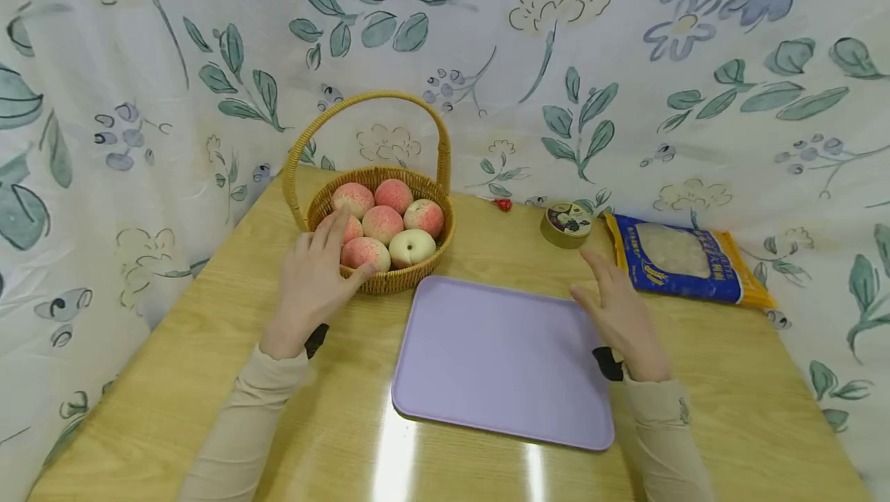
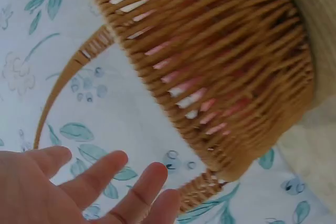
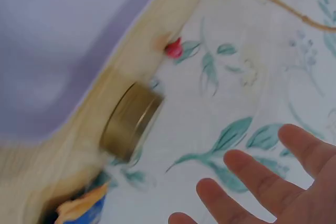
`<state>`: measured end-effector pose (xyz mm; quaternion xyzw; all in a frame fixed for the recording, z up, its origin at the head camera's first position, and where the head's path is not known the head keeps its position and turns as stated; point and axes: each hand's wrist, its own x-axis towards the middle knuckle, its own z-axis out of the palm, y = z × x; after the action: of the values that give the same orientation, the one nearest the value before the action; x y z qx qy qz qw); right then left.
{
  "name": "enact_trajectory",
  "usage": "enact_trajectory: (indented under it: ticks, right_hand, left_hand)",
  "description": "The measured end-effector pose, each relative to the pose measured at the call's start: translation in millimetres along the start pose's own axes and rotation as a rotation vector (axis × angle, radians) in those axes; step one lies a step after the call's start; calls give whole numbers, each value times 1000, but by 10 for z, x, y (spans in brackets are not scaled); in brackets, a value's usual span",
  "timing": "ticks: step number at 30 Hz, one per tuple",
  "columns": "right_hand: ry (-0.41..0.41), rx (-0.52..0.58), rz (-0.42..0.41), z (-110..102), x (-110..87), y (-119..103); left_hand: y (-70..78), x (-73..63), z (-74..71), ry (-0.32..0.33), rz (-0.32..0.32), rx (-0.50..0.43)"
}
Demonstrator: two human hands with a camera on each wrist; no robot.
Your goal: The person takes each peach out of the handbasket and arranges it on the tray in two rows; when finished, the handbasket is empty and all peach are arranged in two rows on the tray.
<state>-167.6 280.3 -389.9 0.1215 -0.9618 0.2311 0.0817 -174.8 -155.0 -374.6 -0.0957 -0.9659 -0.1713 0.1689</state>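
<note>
My left hand (image 1: pixel 309 282), fingers extended, hovers at the front left of a wicker basket (image 1: pixel 399 283) filled with several pink and cream peaches (image 1: pixel 382 224). In the left wrist view the fingers spread below the basket's woven side (image 2: pixel 220 66) and hold nothing. Over the right edge of a lilac tray (image 1: pixel 501 363) hangs my right hand (image 1: pixel 619 317), also holding nothing. Its fingers point toward a round gold tin (image 1: pixel 565 225) with a pictured lid. The right wrist view has these fingers spread, apart from the tin (image 3: pixel 132 121).
A blue and orange plastic food packet (image 1: pixel 684 261) lies at the back right of the wooden table (image 1: pixel 174 378). Near the back edge is a small red object (image 1: pixel 502 204). Floral cloth (image 1: pixel 487 46) hangs behind and along the sides. The basket's tall handle (image 1: pixel 378 94) arches upward.
</note>
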Motion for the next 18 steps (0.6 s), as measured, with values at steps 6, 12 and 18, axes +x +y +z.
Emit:
enact_trajectory:
  ticks: [6,12,18]
  right_hand:
    - [-102,98,-14,46,300,-406]
    - [-212,296,-56,131,714,-934]
    - [-277,334,-66,323,1134,-1415]
  left_hand:
    - [-128,-44,53,-100,-98,-45]
    - [-247,18,218,-215,-137,-171]
    - [-258,53,327,-233,-146,-253]
